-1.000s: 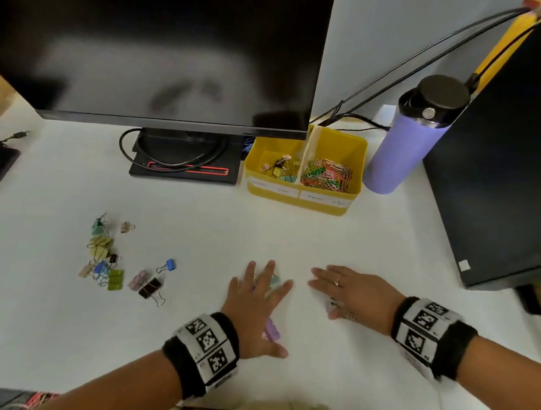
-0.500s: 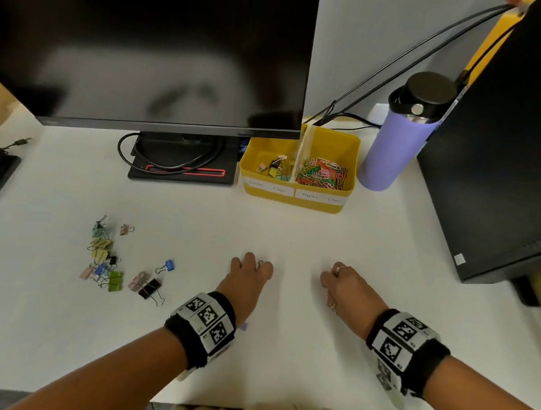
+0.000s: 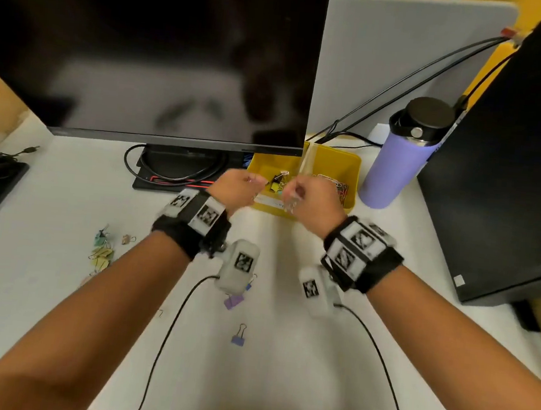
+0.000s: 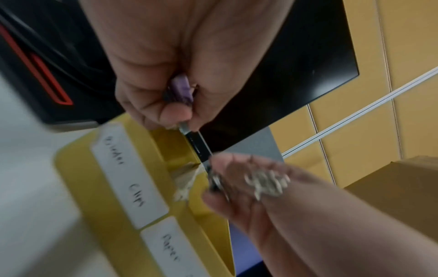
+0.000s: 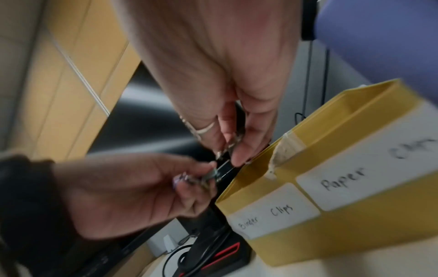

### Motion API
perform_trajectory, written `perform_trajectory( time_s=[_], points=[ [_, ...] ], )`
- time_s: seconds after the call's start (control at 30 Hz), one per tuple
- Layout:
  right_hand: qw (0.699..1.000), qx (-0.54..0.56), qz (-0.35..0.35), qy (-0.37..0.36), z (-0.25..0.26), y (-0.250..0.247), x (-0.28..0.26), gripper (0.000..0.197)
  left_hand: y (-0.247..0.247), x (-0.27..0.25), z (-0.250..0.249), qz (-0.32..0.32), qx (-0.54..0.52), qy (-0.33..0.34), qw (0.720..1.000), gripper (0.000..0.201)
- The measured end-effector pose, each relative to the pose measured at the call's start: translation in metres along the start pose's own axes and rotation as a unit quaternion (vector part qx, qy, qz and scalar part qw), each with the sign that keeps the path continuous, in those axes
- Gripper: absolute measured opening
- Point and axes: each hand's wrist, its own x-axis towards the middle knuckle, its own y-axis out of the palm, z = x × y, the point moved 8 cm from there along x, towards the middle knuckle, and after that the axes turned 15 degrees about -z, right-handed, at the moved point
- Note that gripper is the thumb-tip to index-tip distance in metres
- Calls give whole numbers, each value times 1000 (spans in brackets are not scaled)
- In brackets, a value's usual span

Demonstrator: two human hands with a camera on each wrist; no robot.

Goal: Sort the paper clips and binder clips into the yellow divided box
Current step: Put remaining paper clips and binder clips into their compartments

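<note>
Here both hands hover at the front wall of the yellow divided box (image 3: 349, 166), a smooth plastic tub with a taped divider and handwritten paper labels. The left hand (image 3: 236, 186) curls its fingers round a purple binder clip (image 4: 181, 90). The right hand (image 3: 312, 199) pinches a small dark clip (image 5: 224, 167) with wire handles; blur hides its exact kind. Binder clips lie in the left compartment; coloured wire paper clips (image 3: 338, 186) in the right are half hidden. At nine o'clock on the white desk (image 3: 65, 191) lie pastel binder clips (image 3: 102, 251), partly cut off by the forearm.
</note>
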Motion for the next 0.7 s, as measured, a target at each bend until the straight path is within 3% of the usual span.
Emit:
perform_trajectory(
  time_s=[0.03, 0.13, 0.2, 0.3, 0.4, 0.47, 0.57, 0.63, 0.7],
  points=[
    [1000, -6, -14, -16, 10, 2, 12, 16, 2, 5, -12, 1, -32, 0, 999, 19],
    [996, -70, 40, -28, 20, 17, 31, 44, 14, 10, -32, 54, -183, -68, 979, 26],
    [993, -96, 28, -63, 20, 13, 31, 47, 4, 8, -31, 44, -206, -73, 975, 25],
    [985, -94, -3, -148, 12, 9, 7, 34, -23, -3, -11, 2, -10, 64, 998, 14],
    [969, -100, 139, -178, -17, 49, -36, 32, -23, -45, 52, 7, 242, 173, 955, 28],
    [940, -146, 246, -184, -38, 84, -64, 36, -2, -88, 99, 79, 314, 161, 932, 47],
    [906, -162, 315, -232, -47, 117, -90, 39, 30, -134, 140, 178, 392, 133, 893, 82],
    [890, -189, 318, -268, -47, 122, -90, 35, 35, -136, 146, 163, 434, 145, 874, 79],
    [884, -198, 324, -273, -48, 120, -83, 31, 38, -129, 152, 145, 463, 169, 858, 64]
  ],
)
